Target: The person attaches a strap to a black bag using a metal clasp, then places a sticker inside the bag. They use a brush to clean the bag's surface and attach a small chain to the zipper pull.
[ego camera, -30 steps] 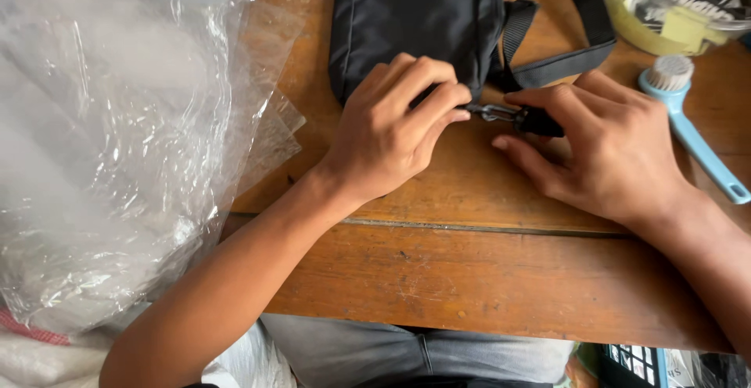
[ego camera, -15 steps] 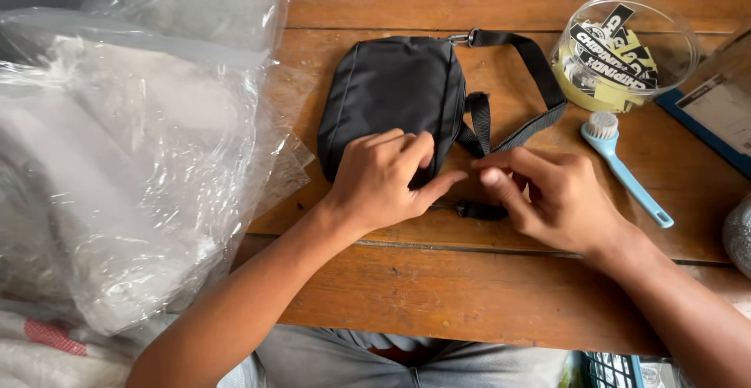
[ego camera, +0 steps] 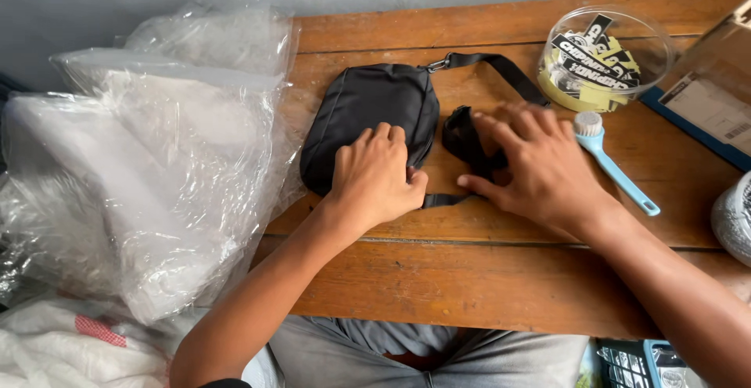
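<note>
A person seated at a wooden table works on a small black sling bag lying flat near the middle of the tabletop. The left hand rests on the bag's lower right corner, fingers curled and knuckles up, pressing rather than gripping. The right hand lies flat with fingers spread over the gathered black strap just beside the bag, pinning the bundle to the wood. The strap's far run loops from a metal clip at the bag's top corner toward a clear round tub of stickers. A blue-handled brush lies just right of the right hand. Crumpled clear plastic bags crowd the table's left edge, touching the sling bag's side. Bare wood runs along the near edge below both hands.
</note>
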